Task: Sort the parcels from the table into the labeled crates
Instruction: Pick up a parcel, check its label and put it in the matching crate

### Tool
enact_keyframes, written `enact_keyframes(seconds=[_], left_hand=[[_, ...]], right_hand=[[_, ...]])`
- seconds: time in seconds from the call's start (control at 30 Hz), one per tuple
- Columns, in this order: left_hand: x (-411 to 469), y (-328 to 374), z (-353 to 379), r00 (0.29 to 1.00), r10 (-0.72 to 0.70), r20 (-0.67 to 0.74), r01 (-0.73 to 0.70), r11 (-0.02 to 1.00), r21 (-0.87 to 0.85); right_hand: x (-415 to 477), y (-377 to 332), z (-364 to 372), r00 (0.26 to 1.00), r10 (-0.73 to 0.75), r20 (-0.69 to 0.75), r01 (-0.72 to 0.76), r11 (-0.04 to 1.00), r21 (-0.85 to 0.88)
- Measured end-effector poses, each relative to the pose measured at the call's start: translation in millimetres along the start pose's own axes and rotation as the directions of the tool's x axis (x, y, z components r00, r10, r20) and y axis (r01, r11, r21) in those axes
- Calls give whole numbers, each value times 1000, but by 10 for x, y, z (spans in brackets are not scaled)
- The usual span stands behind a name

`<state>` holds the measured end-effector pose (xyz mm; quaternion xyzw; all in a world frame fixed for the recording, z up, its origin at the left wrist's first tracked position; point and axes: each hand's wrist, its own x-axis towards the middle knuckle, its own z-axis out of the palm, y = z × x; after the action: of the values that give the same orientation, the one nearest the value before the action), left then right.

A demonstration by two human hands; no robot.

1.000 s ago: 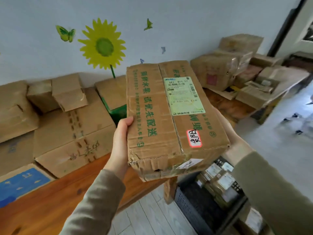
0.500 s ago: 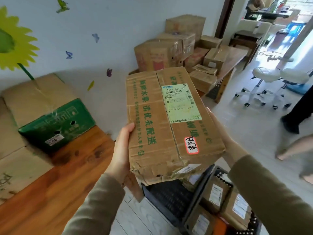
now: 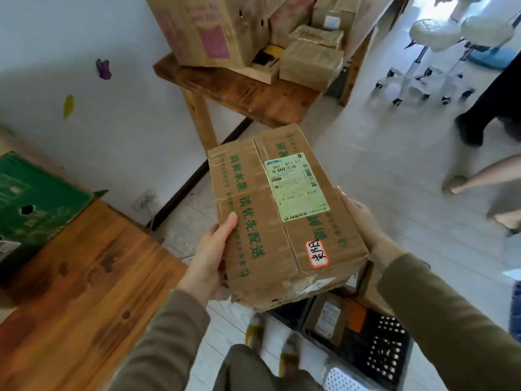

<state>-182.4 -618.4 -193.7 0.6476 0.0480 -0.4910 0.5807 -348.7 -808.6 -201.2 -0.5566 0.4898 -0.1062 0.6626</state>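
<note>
Holding the parcel (image 3: 282, 221) in both hands, I have it in the air in front of me, above the pale floor (image 3: 380, 153) and apart from both worktops. My left hand (image 3: 208, 261) grips its left edge, with the thumb on the top face beside the green printing and the other fingers hidden underneath. My right hand (image 3: 363, 221) clasps the right side, its fingers running along that edge and the palm tucked behind the cardboard.

The parcel is a worn brown carton, tilted so its top faces me, and its near corner is torn and crumpled. A pale green shipping label (image 3: 296, 187) sits on the right half of the top. Nearer to me, a small red-bordered sticker (image 3: 317, 253) carries handwritten characters.

Below the parcel's near end, at my lower right, stands a black crate (image 3: 389, 354) with perforated walls, and smaller packages (image 3: 327, 320) lie inside it. At my left is the near worktop (image 3: 84, 292), of orange-brown wood, with a green box (image 3: 33, 204) on its far part. Ahead stands the far worktop (image 3: 253, 94), piled with cardboard boxes (image 3: 203, 29).

Two white stools (image 3: 434, 35) on wheeled bases stand at the upper right, and another person's legs (image 3: 479, 179) show at the right edge. My own shoes (image 3: 255, 331) are a blur on the floor beneath the parcel.
</note>
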Motion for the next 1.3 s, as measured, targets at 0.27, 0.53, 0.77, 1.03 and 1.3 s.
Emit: enact_keyframes(seconds=[0.27,0.53,0.77,1.03,1.3], left_hand=[[871,-492,41,997,-67,-23,67,997,-29],[1472,-1248,-40,977,-202,-74,203,979,12],[1871,-1859,-138,917,-346,-199,367,927,82],[2065,-2476,-309,869,-441,-223,475,870,131],[2097,-2476,-353,898,-291,-329,382,887,260]], right_hand=[[601,472,119,951,306,-43,-309,946,-97],[1158,1187,295,947,320,-23,-320,937,-137],[1516,2003,408,939,344,23,-322,901,-290],[1731,2748,488,914,395,94,-345,878,-330],[1686,2868,477,927,356,121,-308,903,-298]])
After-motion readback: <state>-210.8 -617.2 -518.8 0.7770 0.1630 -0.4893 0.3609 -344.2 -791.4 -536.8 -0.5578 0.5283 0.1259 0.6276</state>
